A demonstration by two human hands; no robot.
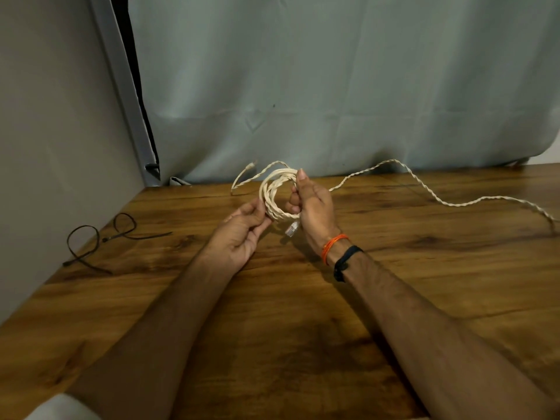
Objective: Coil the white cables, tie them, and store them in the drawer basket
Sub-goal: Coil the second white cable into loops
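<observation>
A white twisted cable is partly wound into a coil (274,194) held upright just above the wooden table (303,313). My left hand (242,234) pinches the coil's lower left side. My right hand (312,207) grips its right side, thumb on top. A clear plug (291,229) hangs below the coil. The loose tail (424,189) of the cable runs off to the right across the table. A short end (242,177) sticks out to the left behind the coil. No drawer basket is in view.
Two dark looped zip ties (100,237) lie on the table at the left near the wall. A grey-green curtain (333,86) hangs behind the table's far edge. An orange thread and a black band sit on my right wrist.
</observation>
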